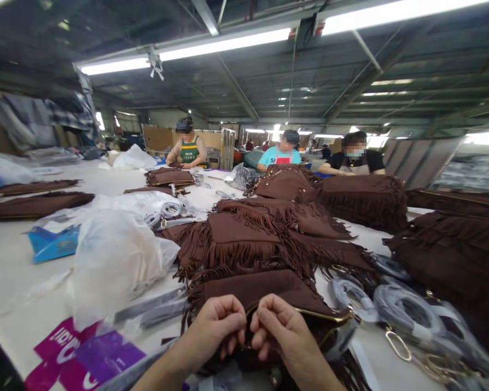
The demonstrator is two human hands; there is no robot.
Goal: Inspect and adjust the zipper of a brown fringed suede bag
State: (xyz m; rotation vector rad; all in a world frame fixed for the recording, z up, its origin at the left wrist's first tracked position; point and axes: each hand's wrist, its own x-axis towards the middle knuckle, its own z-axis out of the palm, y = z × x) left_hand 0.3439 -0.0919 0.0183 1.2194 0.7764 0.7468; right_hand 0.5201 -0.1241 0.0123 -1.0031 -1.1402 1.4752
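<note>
A brown suede fringed bag (pixel 264 290) with a gold zipper lies at the near edge of the white table (pixel 8 255). My left hand (pixel 218 326) and my right hand (pixel 279 328) are both closed, pinching the bag's top edge side by side at the zipper. What the fingertips grip is partly hidden. More brown fringed bags (pixel 244 239) are piled just behind it.
Clear plastic bags (pixel 114 260) and purple printed sheets (pixel 81 353) lie at left. Wrapped straps with gold clips (pixel 395 315) lie at right. Stacks of brown bags (pixel 452 255) fill the right side. Three other people (pixel 283 152) work across the table.
</note>
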